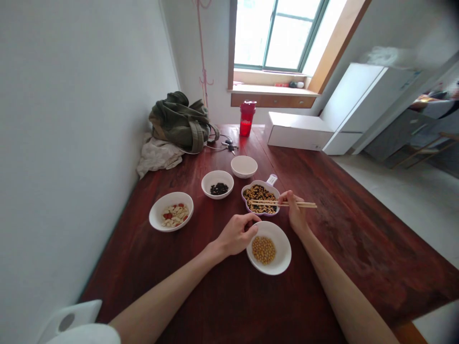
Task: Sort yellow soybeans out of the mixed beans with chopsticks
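My right hand (294, 206) holds a pair of wooden chopsticks (304, 205), their tips lying over a purple-rimmed scalloped dish (247, 206). Mixed yellow and black beans (260, 195) fill that dish, and its short handle (272, 179) points away from me. With fingers and thumb, my left hand (239, 233) grips the near-left rim of a white bowl (283, 260). Yellow soybeans (264, 250) lie in the bottom of this bowl. No bean can be made out between the chopstick tips.
Beyond the left hand stand a white bowl (229, 177) of black beans, an empty white bowl (244, 167) and a bowl (155, 217) of pale and red pieces. A red shaker bottle (247, 119), keys (231, 147), a green bag (179, 122) and a white box (297, 131) are farther back.
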{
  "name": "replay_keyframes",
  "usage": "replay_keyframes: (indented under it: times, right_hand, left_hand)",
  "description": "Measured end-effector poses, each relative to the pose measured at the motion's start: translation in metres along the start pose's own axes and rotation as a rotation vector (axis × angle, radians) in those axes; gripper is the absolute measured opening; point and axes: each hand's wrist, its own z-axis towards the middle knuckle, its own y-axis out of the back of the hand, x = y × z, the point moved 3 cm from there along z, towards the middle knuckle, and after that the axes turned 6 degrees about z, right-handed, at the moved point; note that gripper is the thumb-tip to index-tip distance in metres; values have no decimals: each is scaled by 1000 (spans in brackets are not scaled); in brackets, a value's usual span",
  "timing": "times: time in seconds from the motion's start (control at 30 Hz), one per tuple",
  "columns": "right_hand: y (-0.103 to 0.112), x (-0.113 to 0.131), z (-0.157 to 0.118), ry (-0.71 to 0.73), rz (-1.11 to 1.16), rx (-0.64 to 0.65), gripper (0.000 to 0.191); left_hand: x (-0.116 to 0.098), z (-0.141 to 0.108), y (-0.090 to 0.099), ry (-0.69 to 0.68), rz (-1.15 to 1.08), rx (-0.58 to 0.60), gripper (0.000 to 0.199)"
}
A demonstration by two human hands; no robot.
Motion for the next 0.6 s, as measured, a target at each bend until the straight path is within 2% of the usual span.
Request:
replay_keyframes:
  times: [0.2,0.4,0.6]
  right_hand:
    - [6,-3,2,-1,28,21,57]
    - [12,-12,7,-19,94,129,53]
    - [13,-18,7,-78,151,107,52]
  left_hand:
    - [0,-1,1,-1,17,18,26]
    - [0,-1,2,-4,29,26,26]
    - [0,-1,1,-6,17,32,26]
